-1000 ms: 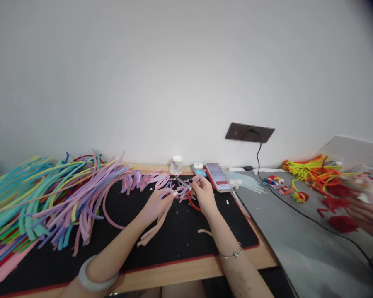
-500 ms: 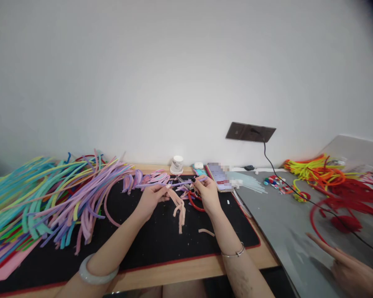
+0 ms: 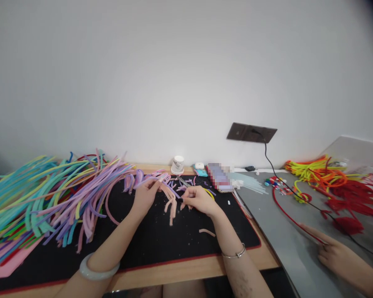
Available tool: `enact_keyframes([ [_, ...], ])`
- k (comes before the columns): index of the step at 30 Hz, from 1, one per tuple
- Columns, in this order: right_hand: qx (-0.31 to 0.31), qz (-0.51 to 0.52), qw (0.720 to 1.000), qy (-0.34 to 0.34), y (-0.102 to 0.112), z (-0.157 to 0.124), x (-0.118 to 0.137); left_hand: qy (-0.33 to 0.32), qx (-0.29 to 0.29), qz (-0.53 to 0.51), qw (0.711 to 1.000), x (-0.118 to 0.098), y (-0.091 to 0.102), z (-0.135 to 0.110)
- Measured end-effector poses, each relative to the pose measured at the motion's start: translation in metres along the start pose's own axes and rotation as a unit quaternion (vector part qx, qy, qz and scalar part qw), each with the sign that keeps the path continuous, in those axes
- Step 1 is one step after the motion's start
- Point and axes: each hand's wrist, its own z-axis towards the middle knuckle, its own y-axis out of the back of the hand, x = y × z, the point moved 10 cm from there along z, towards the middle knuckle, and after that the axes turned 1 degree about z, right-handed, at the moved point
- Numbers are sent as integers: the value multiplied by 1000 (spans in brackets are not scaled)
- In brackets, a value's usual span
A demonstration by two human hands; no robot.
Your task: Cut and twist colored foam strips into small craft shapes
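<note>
My left hand [image 3: 145,193] holds a purple strip [image 3: 172,191] and dangling peach strips [image 3: 171,207] over the black mat [image 3: 186,244]; my right hand [image 3: 182,200] pinches the purple strip's end. Colourful stems [image 3: 65,194] heap at left, a white cup [image 3: 178,163] stands beyond, and a co-worker's hand [image 3: 338,254] touches a red stem [image 3: 287,215].

The left hand [image 3: 146,194] hides part of its purple strip [image 3: 173,192], and pixelation blurs the phone [image 3: 219,178].

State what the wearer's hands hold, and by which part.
Left hand: peach strips, pinched at their upper end, with a purple strip. Right hand: at the purple strip's lower end; grip unclear.
</note>
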Motion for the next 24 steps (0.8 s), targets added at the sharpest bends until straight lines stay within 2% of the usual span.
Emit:
enact_keyframes([
  [2,55,10,998,-13,-6,-1,-5,-21,31,58,998,-5,-4,0],
  [3,54,22,998,-17,-4,-1,-6,-30,49,75,996,-8,-8,-1],
  [6,-5,57,998,-21,13,-1,-6,-70,112,101,986,-22,-25,-8],
  [8,8,44,999,-14,14,-3,-1,-102,163,109,975,-31,-39,-16],
  [10,86,7,996,-10,2,-10,5,-133,206,118,962,-37,-50,-24],
  [13,221,-9,975,-25,-19,-27,10,-175,227,137,948,-45,-55,-30],
  [15,248,9,968,-24,-24,-33,14,-193,235,145,942,-49,-57,-32],
  [17,233,8,972,-15,-24,-29,15,-198,247,143,938,-50,-60,-34],
  [21,152,-64,986,10,-20,-13,10,-189,279,125,933,-49,-68,-41],
  [24,134,-84,987,17,-22,-8,6,-186,277,120,935,-47,-70,-43],
])
